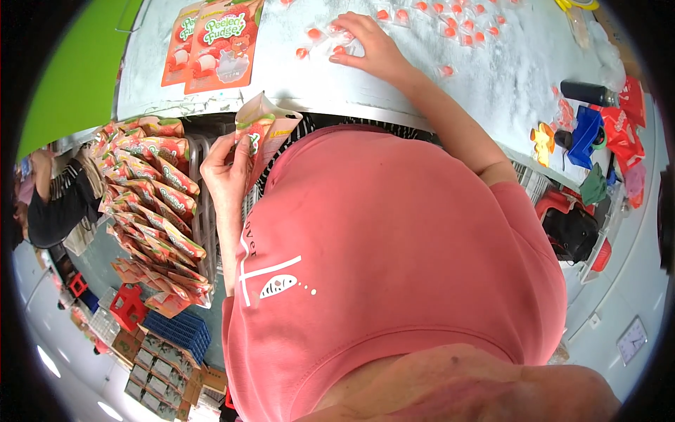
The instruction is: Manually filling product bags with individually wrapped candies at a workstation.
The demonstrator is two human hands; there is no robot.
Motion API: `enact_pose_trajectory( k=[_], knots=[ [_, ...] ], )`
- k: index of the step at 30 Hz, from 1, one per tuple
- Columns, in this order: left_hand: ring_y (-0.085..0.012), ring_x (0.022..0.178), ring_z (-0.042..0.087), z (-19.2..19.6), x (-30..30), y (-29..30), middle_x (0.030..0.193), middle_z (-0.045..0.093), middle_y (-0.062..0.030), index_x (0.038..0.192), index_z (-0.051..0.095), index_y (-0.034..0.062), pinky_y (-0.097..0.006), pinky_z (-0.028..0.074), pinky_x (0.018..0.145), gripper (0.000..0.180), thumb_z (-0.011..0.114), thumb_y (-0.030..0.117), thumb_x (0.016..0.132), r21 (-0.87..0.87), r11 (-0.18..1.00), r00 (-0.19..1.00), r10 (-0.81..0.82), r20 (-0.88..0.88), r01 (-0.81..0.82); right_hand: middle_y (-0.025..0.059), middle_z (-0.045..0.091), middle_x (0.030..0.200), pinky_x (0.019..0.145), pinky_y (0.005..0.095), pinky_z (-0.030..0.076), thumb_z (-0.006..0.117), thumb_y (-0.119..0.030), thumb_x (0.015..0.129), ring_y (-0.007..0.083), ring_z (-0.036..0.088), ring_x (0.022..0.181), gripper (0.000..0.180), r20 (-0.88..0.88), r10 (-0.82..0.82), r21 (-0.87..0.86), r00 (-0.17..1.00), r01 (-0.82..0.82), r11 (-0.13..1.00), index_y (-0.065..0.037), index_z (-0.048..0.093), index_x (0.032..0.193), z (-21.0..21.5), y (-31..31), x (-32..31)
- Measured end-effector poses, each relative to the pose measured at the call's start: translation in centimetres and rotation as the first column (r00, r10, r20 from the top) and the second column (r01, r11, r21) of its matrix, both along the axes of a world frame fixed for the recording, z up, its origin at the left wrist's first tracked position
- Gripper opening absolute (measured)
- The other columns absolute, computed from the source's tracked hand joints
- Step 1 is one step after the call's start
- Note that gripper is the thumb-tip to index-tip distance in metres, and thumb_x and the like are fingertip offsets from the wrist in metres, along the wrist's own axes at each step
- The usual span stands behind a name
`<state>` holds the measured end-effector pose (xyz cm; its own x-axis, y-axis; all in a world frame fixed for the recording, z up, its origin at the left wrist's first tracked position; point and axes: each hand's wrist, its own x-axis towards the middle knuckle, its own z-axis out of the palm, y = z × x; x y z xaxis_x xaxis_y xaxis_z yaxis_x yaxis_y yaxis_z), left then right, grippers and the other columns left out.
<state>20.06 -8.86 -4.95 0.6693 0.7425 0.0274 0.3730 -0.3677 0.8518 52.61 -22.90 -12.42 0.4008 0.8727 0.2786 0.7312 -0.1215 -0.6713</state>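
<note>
My left hand (228,163) grips a red and white candy pouch (266,130) by its side, just in front of the table edge. The mouth of this pouch gapes at the top. On the white table, my right hand (369,49) curves over a few small wrapped red candies (339,50), thumb and fingers apart. One wrapped candy (302,53) lies left of its fingertips. Whether any candy is pinched under the fingers is hard to see. Two flat printed pouches (223,49) overlap on the table, above my left hand.
Many loose wrapped candies (467,24) spread over the far table. At left, rows of filled pouches (151,204) stand beside a clear plastic crate's edge (200,204). A blue tape dispenser (585,137) and a black cylinder (588,93) sit at right. Another person's dark sleeve (60,204) shows far left.
</note>
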Motion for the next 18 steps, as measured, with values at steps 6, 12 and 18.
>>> enact_pose_trajectory(
  k=[6,12,18],
  knots=[
    [-0.0126,0.079,0.062,0.5,0.1,-0.5,0.088,0.069,-0.0092,0.100,0.071,-0.0028,-0.026,0.049,0.073,0.014,0.070,0.004,0.088,-0.010,1.000,1.000,-0.006,-0.008,0.006,0.0266,0.039,0.145,0.113,0.0504,0.029,0.071,-0.038,0.086,0.0405,0.039,0.134,0.073,0.244,-0.021,0.051,0.970,0.009,0.999,-0.004,0.042,0.143,-1.1,1.4,0.1],
    [-0.0124,0.077,0.061,0.5,-0.6,-0.7,0.086,0.068,-0.0089,0.099,0.070,-0.0029,-0.025,0.049,0.071,0.012,0.069,0.005,0.089,0.014,1.000,0.999,0.000,-0.036,0.000,0.0276,0.048,0.136,0.108,0.0488,0.036,0.059,-0.026,0.092,0.0413,0.047,0.126,0.047,0.513,-0.075,-0.093,0.855,0.142,0.986,-0.001,0.053,0.132,6.5,6.9,-1.9],
    [-0.0114,0.075,0.059,0.2,-0.5,-0.9,0.085,0.068,-0.0084,0.099,0.070,-0.0032,-0.025,0.048,0.069,0.012,0.069,0.004,0.089,-0.040,0.998,0.998,0.044,-0.037,-0.046,0.0083,0.040,0.151,0.117,0.0491,0.026,0.047,-0.047,0.099,0.0270,0.034,0.141,0.054,0.414,0.171,-0.231,0.894,-0.079,0.970,-0.015,0.048,0.142,-1.4,10.4,0.3]
  ],
)
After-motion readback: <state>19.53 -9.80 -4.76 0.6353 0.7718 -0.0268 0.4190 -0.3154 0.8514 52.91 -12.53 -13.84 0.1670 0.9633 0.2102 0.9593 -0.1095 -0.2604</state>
